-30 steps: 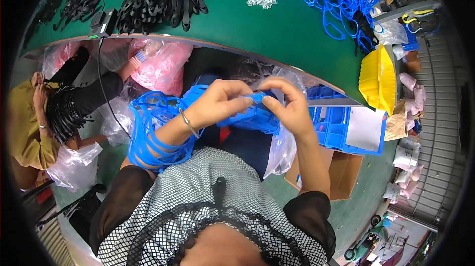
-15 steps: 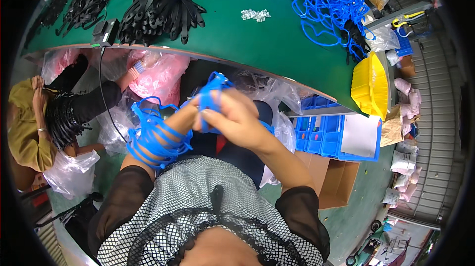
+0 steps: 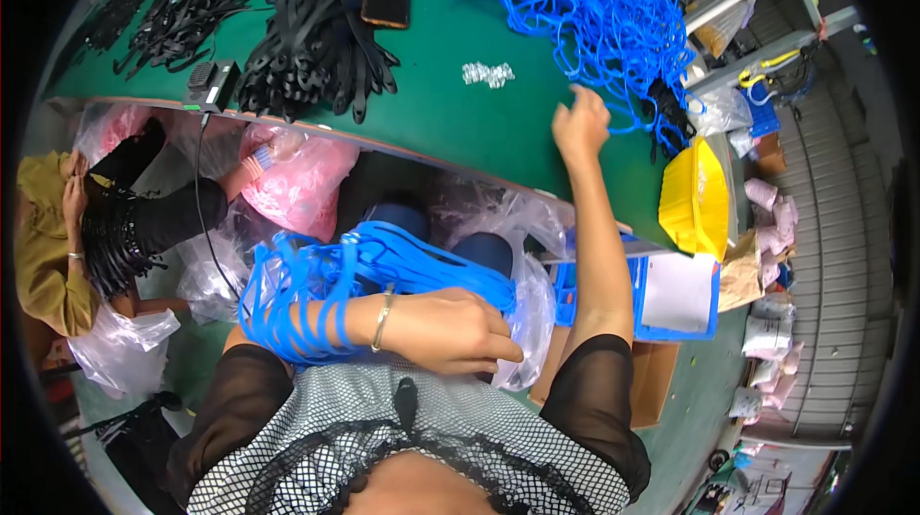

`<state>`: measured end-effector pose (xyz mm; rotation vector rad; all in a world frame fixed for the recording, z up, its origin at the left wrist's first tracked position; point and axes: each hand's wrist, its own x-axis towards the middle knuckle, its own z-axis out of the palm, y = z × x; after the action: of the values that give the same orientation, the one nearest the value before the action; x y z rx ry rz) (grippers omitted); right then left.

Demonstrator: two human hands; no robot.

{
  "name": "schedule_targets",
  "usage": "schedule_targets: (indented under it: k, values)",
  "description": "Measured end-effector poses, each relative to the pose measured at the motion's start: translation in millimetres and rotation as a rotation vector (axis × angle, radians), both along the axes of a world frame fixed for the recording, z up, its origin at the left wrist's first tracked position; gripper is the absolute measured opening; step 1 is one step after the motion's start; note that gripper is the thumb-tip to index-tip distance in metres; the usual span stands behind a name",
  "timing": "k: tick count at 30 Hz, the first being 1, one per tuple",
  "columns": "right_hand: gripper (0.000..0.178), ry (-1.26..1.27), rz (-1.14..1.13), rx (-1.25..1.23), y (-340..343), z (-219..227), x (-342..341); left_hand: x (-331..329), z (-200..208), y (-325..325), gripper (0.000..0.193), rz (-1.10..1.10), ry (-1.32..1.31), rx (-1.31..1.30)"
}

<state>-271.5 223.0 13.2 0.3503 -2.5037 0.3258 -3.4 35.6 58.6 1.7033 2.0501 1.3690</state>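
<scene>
Several blue cord loops circle my left forearm, and a bundle of blue straps lies over my lap just beyond that arm. My left hand rests palm down in front of my body, a bracelet at its wrist. Its fingers are bent together, and whatever they may hold is hidden underneath. Over the green table, my right hand is stretched out, thumb and index finger apart, with nothing visible between them. Beside it spreads a large tangled pile of blue cords. Small clear pieces lie to its left.
Black straps are heaped on the green table, by a phone and a small black device. A yellow bin hangs at its right edge. Blue trays and a cardboard box stand below. Another person sits at left.
My hands have parted: the right reached up over the table toward the blue pile, the left came down nearer my body. Blue straps now lie spread over my lap.
</scene>
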Motion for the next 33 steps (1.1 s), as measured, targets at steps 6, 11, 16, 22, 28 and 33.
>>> schedule_targets:
  k: [6,11,16,22,28,33]
  values:
    - [0.026,-0.197,-0.170,0.127,35.0,-28.8,-6.7,-7.3,-3.6,-15.2,0.020,0.140,-0.048,0.158]
    - [0.014,0.042,0.143,0.072,17.9,-11.1,51.5,-20.9,-13.3,-22.1,0.021,0.551,0.171,0.257]
    - [0.013,-0.278,0.718,-0.264,-34.3,45.0,161.7,-40.6,-0.8,-35.3,0.032,1.043,0.536,0.167]
    - [0.011,-0.681,0.772,-0.500,-26.6,64.6,197.6,-38.6,-30.0,-41.6,0.021,0.840,0.219,0.138]
    - [0.009,-0.704,0.707,-0.619,19.3,22.3,204.1,-32.4,-30.2,-71.7,0.013,0.762,-0.220,0.349]
    - [0.007,-0.695,0.534,-0.489,-0.1,27.9,228.6,-17.6,-20.9,-70.8,0.024,0.987,0.236,0.105]
